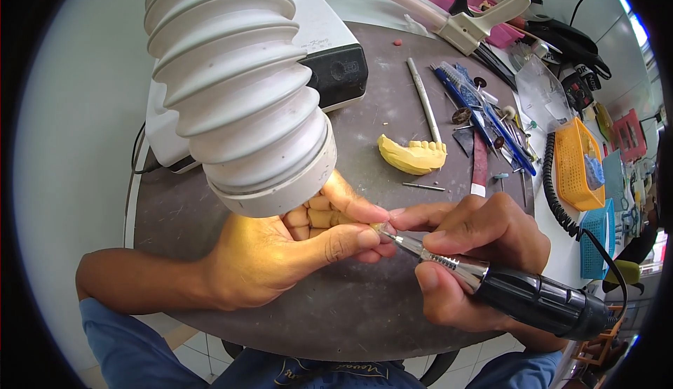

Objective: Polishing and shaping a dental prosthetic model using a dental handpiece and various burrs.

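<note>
My left hand pinches a small pale, partly see-through piece between thumb and fingertips. Its exact kind cannot be made out, as the fingers cover most of it. In my right hand is a rotary handpiece, black with a silver nose, gripped like a pen. The handpiece's thin tip meets the small piece, and a right fingertip rests against the left fingers. Beyond the hands lies a yellow plaster tooth model. A wide white ribbed suction hose hangs over my left hand and hides part of its fingers.
A thin metal bur and a pale stick lie near the model. Several blue-handled tools cluster at the right, before a yellow basket and a blue basket. A coiled black cord runs beside them. A glue gun lies far back.
</note>
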`<act>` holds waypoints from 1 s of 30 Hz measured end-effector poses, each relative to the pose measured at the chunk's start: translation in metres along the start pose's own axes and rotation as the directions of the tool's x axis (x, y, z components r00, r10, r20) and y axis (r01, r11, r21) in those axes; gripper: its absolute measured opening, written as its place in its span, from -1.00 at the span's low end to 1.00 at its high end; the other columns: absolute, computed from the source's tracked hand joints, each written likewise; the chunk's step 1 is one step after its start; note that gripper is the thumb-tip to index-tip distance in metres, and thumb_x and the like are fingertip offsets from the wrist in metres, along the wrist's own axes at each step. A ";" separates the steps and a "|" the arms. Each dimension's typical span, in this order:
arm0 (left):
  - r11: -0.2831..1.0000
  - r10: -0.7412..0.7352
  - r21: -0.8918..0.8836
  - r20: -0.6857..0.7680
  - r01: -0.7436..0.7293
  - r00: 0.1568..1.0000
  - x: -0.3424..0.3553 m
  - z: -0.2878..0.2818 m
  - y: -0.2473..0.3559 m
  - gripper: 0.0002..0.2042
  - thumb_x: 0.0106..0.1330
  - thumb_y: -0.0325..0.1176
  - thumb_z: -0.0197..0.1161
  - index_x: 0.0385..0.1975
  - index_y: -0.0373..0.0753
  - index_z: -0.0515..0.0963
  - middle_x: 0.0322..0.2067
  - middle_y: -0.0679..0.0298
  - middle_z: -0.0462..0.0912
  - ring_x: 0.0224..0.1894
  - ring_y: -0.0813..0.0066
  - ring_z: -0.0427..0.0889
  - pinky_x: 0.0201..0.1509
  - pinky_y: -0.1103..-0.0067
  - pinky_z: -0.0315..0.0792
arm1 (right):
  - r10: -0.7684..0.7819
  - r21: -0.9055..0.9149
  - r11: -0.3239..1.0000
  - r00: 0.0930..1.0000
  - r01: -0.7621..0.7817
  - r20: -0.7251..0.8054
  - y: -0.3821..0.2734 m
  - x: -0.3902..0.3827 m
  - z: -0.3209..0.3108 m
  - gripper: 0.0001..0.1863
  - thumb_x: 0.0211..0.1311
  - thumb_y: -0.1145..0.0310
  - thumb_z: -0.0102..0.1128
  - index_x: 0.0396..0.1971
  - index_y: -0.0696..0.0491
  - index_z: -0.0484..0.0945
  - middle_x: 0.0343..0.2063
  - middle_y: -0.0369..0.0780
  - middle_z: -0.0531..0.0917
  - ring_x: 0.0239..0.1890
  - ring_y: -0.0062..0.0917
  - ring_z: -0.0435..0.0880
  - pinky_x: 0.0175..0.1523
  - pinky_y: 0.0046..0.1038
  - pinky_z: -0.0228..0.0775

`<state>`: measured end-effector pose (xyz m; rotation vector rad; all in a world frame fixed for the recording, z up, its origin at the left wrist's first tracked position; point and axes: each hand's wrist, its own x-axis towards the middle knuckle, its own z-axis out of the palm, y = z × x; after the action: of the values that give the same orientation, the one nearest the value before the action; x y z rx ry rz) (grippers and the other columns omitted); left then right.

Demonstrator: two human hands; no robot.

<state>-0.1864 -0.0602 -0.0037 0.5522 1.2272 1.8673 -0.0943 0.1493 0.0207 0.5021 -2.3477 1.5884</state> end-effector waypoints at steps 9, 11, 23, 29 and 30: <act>0.999 -0.035 0.004 -0.009 0.035 0.999 -0.001 0.001 0.002 -0.82 0.39 -0.67 0.14 -0.08 -0.34 0.43 -0.07 0.05 0.55 0.00 0.37 0.64 0.08 0.51 0.65 | -0.098 -0.051 0.994 0.995 0.096 -0.030 0.002 0.002 0.003 -0.71 0.02 0.61 0.39 -0.26 0.20 0.47 -0.48 -0.16 0.57 -0.23 -0.21 0.76 0.04 -0.17 0.65; 0.999 -0.045 -0.005 -0.021 0.045 0.999 -0.001 0.002 0.002 -0.82 0.39 -0.67 0.14 -0.08 -0.34 0.43 -0.08 0.05 0.56 -0.01 0.37 0.65 0.08 0.51 0.65 | -0.138 -0.062 0.989 0.990 0.136 -0.034 0.005 0.002 0.003 -0.70 0.01 0.57 0.42 -0.28 0.22 0.48 -0.51 -0.16 0.58 -0.26 -0.20 0.77 -0.02 -0.19 0.67; 1.000 -0.002 0.027 -0.042 0.003 0.999 -0.001 0.002 0.001 -0.85 0.39 -0.60 0.18 -0.10 -0.38 0.43 -0.12 0.06 0.61 -0.05 0.40 0.70 -0.01 0.55 0.68 | -0.146 -0.040 0.989 0.969 0.141 -0.201 0.006 0.003 0.012 -0.76 -0.18 0.63 0.48 -0.42 0.16 0.65 -0.50 -0.16 0.70 -0.33 -0.38 0.81 -0.33 -0.58 0.62; 1.000 0.007 0.016 -0.046 -0.006 0.999 -0.001 0.002 0.000 -0.84 0.39 -0.57 0.20 -0.09 -0.38 0.43 -0.12 0.05 0.63 -0.08 0.40 0.72 -0.03 0.55 0.68 | -0.195 -0.149 0.972 0.979 0.184 -0.064 0.003 0.001 0.006 -0.69 -0.04 0.59 0.46 -0.32 0.21 0.49 -0.51 -0.15 0.62 -0.36 -0.23 0.78 -0.11 -0.22 0.72; 1.000 0.005 0.019 -0.046 -0.004 0.999 -0.001 0.002 0.000 -0.84 0.39 -0.57 0.20 -0.09 -0.38 0.43 -0.12 0.05 0.63 -0.08 0.40 0.72 -0.03 0.55 0.68 | -0.196 -0.147 0.972 0.978 0.184 -0.067 0.003 0.001 0.006 -0.69 -0.04 0.59 0.46 -0.32 0.21 0.49 -0.51 -0.15 0.62 -0.36 -0.23 0.78 -0.11 -0.22 0.72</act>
<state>-0.1850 -0.0599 -0.0027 0.5245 1.2759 1.8834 -0.0972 0.1443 0.0160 0.5996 -2.2552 1.3240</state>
